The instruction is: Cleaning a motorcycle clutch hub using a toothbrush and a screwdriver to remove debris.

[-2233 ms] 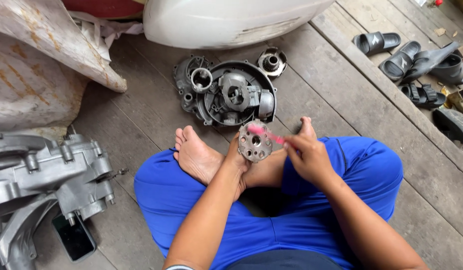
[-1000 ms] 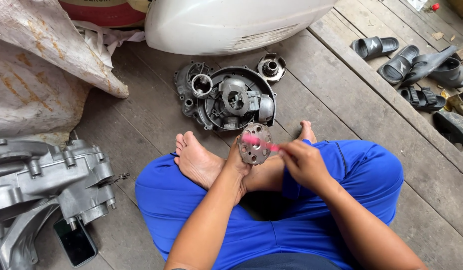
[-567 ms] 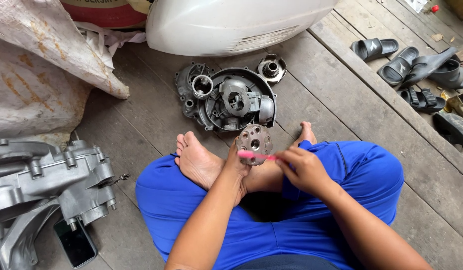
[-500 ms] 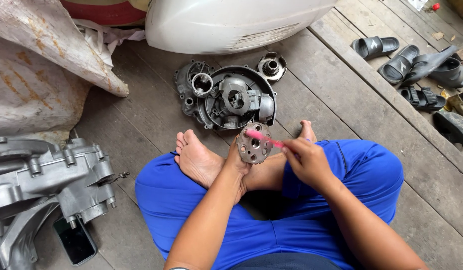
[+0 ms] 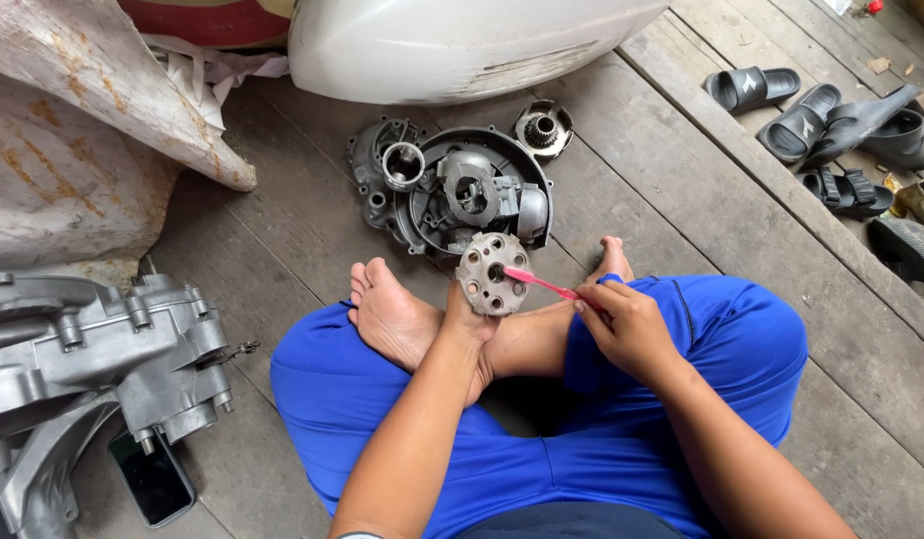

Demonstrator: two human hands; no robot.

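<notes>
Left hand (image 5: 469,317) closed around the underside of a round metal disc (image 5: 493,272), face with its ring of holes turned up toward the camera; fingers mostly hidden behind it. Right hand (image 5: 627,324) pinched shut on the handle of a pink toothbrush (image 5: 542,284), brush head touching the disc near its centre hole. Disc held above the bare feet (image 5: 397,317) of the person, who sits cross-legged in blue trousers (image 5: 721,349) on a wooden plank floor (image 5: 662,190). Just beyond the disc: a dark engine cover (image 5: 452,190) with small parts inside. Far left: a grey engine casing (image 5: 93,359), a phone (image 5: 153,479) beside it. Upper right: dark sandals (image 5: 811,120).
</notes>
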